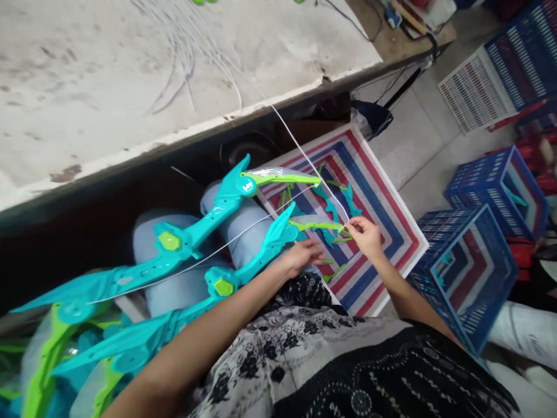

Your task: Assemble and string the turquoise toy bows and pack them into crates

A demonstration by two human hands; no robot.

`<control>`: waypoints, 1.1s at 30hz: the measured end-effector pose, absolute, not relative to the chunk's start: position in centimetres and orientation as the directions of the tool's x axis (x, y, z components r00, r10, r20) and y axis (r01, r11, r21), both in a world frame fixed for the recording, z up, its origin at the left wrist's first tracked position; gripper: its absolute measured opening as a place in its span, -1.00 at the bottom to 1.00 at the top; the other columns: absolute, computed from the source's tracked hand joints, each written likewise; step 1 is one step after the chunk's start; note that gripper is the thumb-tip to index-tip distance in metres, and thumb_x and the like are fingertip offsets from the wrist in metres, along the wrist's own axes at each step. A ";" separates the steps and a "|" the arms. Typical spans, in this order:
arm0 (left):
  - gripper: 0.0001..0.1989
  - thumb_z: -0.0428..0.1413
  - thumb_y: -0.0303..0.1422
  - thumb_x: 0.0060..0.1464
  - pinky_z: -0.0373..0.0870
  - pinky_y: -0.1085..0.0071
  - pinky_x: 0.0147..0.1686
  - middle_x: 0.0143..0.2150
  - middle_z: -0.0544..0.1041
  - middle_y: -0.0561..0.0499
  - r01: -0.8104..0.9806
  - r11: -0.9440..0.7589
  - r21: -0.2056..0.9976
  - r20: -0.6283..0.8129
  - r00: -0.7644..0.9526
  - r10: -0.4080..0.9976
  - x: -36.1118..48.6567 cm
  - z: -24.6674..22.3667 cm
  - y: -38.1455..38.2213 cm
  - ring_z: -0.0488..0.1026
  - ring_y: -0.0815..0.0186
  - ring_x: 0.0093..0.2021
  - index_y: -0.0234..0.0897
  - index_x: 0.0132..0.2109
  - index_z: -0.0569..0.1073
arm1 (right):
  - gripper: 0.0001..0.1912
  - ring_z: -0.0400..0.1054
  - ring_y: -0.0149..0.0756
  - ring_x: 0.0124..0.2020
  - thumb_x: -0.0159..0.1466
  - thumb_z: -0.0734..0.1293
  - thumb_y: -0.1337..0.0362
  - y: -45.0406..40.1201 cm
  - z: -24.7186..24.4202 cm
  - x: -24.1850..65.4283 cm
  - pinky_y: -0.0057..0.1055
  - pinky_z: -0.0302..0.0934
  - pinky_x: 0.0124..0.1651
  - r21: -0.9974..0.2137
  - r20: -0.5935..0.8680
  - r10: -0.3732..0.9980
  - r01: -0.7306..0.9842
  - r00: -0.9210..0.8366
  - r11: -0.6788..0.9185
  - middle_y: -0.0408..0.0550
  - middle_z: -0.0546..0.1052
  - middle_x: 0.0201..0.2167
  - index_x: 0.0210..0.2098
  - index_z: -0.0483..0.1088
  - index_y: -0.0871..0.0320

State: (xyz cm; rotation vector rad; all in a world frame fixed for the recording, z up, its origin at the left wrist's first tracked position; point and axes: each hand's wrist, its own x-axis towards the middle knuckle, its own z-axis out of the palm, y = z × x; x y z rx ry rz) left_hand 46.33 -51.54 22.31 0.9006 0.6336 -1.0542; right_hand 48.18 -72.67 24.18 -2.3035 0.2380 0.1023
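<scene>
Two turquoise toy bows with lime-green limb ends lie across my lap. The farther toy bow (209,223) has a thin white string running from its green tip down to its lower end. On the nearer toy bow (261,255), my right hand (366,237) pinches a white string (300,148) at the green limb tip. That string stretches up to the table edge. My left hand (304,257) is just below the same green limb, fingers loosely extended and apart, with nothing visible in them. My left forearm covers part of the nearer bow.
A worn white table (108,104) carries a bundle of loose white strings (187,40). Beyond my knees, a striped-lined box (387,232) holds more turquoise and green pieces. Blue crates (474,273) stand on the floor at right. More bow parts (56,348) pile at lower left.
</scene>
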 end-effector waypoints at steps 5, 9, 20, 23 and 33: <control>-0.62 0.21 -0.60 0.01 0.48 0.51 -0.38 -0.36 0.58 -0.03 0.922 0.253 0.292 -0.812 0.379 -0.444 48.1 18.7 -55.9 0.53 0.38 -0.41 -0.34 0.01 0.45 | -0.82 0.41 -0.27 -0.48 0.24 0.30 0.15 -73.2 22.0 45.7 -0.31 0.36 -0.29 -0.585 0.087 -0.158 -0.078 0.984 -0.808 -0.09 0.55 -0.49 -0.43 0.45 0.08; -0.83 0.19 -0.59 0.05 0.46 0.51 -0.38 -0.36 0.60 -0.07 0.915 0.265 0.304 -0.792 0.397 -0.463 48.5 17.6 -57.1 0.53 0.37 -0.41 -0.34 -0.19 0.49 | -0.83 0.45 -0.25 -0.42 0.29 0.28 0.20 -73.6 20.9 45.3 -0.30 0.38 -0.26 -0.562 0.149 -0.107 -0.005 0.983 -0.827 -0.06 0.58 -0.43 -0.41 0.43 0.07; -0.92 0.26 -0.54 -0.02 0.45 0.49 -0.34 -0.35 0.62 -0.10 0.904 0.207 0.375 -0.723 0.424 -0.545 48.4 17.1 -58.2 0.51 0.38 -0.39 -0.35 -0.40 0.51 | -0.77 0.47 -0.21 -0.25 0.35 0.21 0.27 -73.5 19.4 44.4 -0.19 0.37 -0.08 -0.522 0.136 0.047 0.112 0.990 -0.845 0.00 0.58 -0.34 -0.40 0.43 0.06; -0.93 0.25 -0.52 -0.01 0.42 0.50 -0.33 -0.41 0.58 -0.04 0.879 0.195 0.434 -0.707 0.467 -0.530 48.6 16.9 -58.8 0.48 0.40 -0.41 -0.35 -0.42 0.51 | -0.81 0.45 -0.13 -0.08 0.31 0.27 0.21 -73.2 18.6 44.5 -0.12 0.35 0.01 -0.563 0.145 -0.030 0.058 0.989 -0.825 0.09 0.56 -0.19 -0.39 0.46 0.09; -0.72 0.23 -0.45 -0.04 0.33 0.43 -0.45 -0.69 0.38 0.06 0.796 0.024 0.605 -0.713 0.555 -0.428 47.7 19.4 -55.6 0.30 0.37 -0.60 -0.27 -0.64 0.39 | -0.55 0.49 -0.09 -0.07 0.26 0.31 0.18 -74.5 18.0 45.8 -0.14 0.42 -0.02 -0.621 -0.026 0.060 0.031 0.998 -0.784 0.13 0.58 -0.06 0.14 0.40 0.10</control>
